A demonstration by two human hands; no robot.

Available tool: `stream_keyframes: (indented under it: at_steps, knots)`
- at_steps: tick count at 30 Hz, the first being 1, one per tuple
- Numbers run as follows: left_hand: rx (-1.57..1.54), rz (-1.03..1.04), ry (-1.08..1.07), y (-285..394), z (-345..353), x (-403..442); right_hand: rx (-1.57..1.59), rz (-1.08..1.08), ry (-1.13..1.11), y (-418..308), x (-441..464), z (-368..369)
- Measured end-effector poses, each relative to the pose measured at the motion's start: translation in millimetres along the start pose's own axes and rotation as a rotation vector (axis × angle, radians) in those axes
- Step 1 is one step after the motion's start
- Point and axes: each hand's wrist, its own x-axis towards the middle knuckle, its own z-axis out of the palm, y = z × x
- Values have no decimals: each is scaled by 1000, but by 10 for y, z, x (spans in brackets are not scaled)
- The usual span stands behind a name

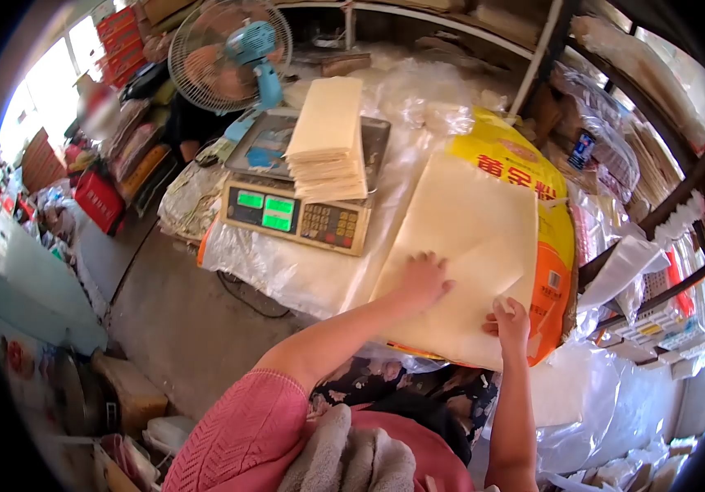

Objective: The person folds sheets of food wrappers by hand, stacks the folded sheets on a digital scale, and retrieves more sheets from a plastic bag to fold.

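A wide, thin cream-coloured sheet (467, 209) lies over a yellow and orange printed sack (555, 246) on the table. Its material I cannot make out. My left hand (428, 280) rests on the sheet with fingers spread, holding nothing. At the sheet's right edge, my right hand (510, 318) has its fingers curled in a pinch on the sheet; a crease runs between the hands. Beyond my left hand stands a digital scale (337, 225) with lit green displays. On its pan sits a tall stack of folded cream sheets (325, 139).
Behind the scale stands a blue fan (254, 45). Clear plastic (426, 90) covers the table's back. Shelving (656, 197) with bags and packs borders the right side. Below the table's left edge, a black cable (246, 303) lies on the floor.
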Motion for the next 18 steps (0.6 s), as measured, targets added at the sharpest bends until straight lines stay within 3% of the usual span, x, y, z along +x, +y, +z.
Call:
stream_keyframes:
  at_steps: [3,4,6,9,11,13,15,18]
  knots:
    - [-212,45,-219,151,-211,-306,334,-110,-47,251,77,161]
    - [-613,-48,-212,172,-268,-421,510,-86,-123,177,23,215]
    - [-1413,-230,-165,160,-373,-618,556,-173,-210,-47,-126,364]
    - [-1805,-3,131,-26,-532,-720,572,-248,-367,-357,-178,431]
    - [-1648,118,477,-343,-661,-596,323,-418,-300,-437,-133,465]
    - [-1420,156,626,-615,-1414,-559,-177,-698,-26,-421,-2,519]
    - [-1231,204,681,-1053,-1999,-414,-598,-774,76,-210,168,478]
    - [-1351,110,604,-1583,-2668,-157,-945,-947,174,319,455,487]
